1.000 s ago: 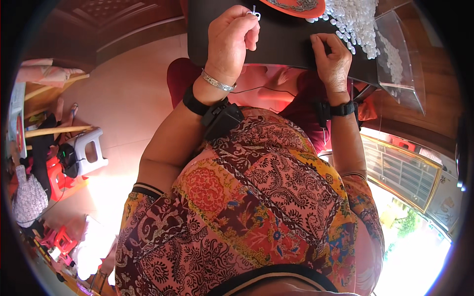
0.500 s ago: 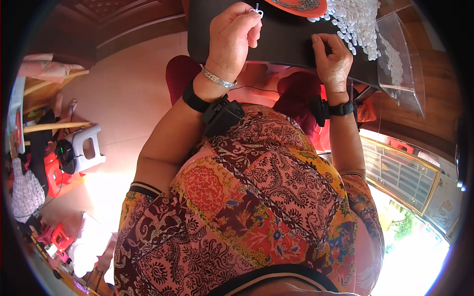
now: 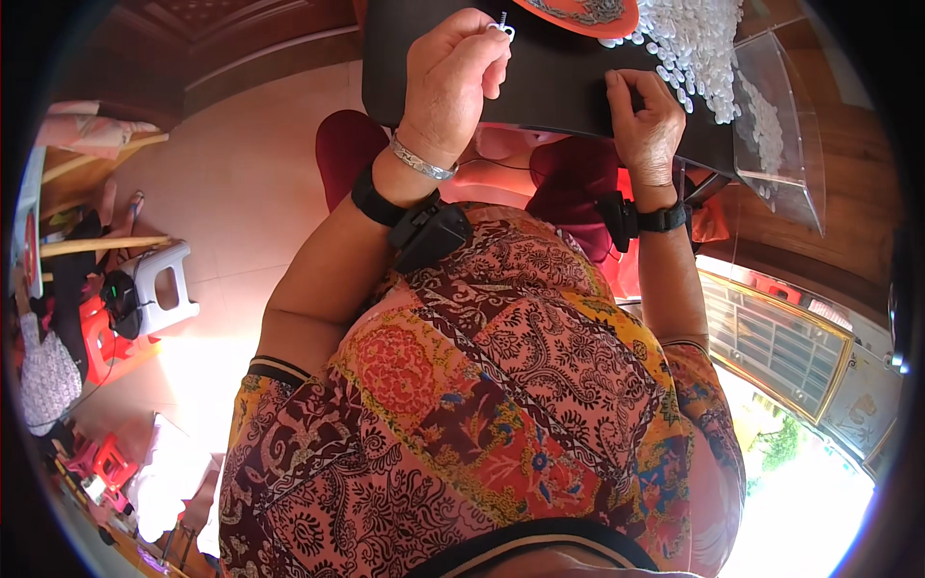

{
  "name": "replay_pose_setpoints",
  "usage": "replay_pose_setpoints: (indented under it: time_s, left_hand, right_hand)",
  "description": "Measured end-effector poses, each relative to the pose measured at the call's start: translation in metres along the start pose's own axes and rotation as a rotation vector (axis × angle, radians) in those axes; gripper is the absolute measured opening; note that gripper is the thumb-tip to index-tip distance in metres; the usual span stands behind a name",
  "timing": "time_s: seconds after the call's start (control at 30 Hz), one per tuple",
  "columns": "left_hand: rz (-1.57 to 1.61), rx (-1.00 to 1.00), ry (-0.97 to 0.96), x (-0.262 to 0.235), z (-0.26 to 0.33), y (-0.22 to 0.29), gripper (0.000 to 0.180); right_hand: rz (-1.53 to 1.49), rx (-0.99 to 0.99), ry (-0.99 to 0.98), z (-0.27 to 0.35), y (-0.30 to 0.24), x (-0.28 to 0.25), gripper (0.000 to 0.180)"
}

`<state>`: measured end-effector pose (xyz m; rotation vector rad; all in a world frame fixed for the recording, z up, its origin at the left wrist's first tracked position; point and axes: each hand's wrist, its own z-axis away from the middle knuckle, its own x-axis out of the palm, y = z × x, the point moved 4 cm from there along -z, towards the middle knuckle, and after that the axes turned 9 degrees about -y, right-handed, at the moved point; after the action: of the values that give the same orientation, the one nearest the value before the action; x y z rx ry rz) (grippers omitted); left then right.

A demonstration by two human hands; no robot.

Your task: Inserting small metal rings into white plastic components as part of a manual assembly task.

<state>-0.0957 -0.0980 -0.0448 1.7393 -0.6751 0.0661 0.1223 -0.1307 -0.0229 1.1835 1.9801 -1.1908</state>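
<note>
My left hand (image 3: 453, 77) is raised over the near part of the dark table (image 3: 568, 82). Its thumb and fingers pinch a small white plastic clip (image 3: 502, 29) with a thin metal screw (image 3: 503, 17) standing up out of it. My right hand (image 3: 650, 116) is at the table's near edge, thumb and forefinger curled toward each other; what lies between their tips, if anything, I cannot make out. Just beyond it spreads a heap of white plastic clips (image 3: 689, 53). An orange-red plate (image 3: 583, 27) with a pile of grey screws (image 3: 602, 10) stands between the hands, farther back.
A clear plastic box (image 3: 795, 144) with more white pieces inside is at the table's right side. My knees (image 3: 352, 159) are below the table edge. At left on the floor are a grey stool (image 3: 164, 289), a red stool (image 3: 101, 337) and another person's foot (image 3: 135, 207).
My left hand still pinches the clip and screw, nearly in the same place. The right hand stays by the table edge. The whole view has shifted slightly.
</note>
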Motion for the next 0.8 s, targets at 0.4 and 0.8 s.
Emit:
replay_pose_setpoints:
  time_s: [0.4, 0.8]
  left_hand:
    - [-0.032, -0.007, -0.03, 0.0057, 0.0002, 0.0035, 0.018]
    - [-0.1, 0.015, -0.02, 0.009, -0.0008, 0.0046, 0.015]
  right_hand:
    - [0.012, -0.018, 0.016, 0.0015, -0.0015, -0.0003, 0.01]
    - [-0.008, -0.03, 0.019, 0.0022, 0.0031, 0.0005, 0.009]
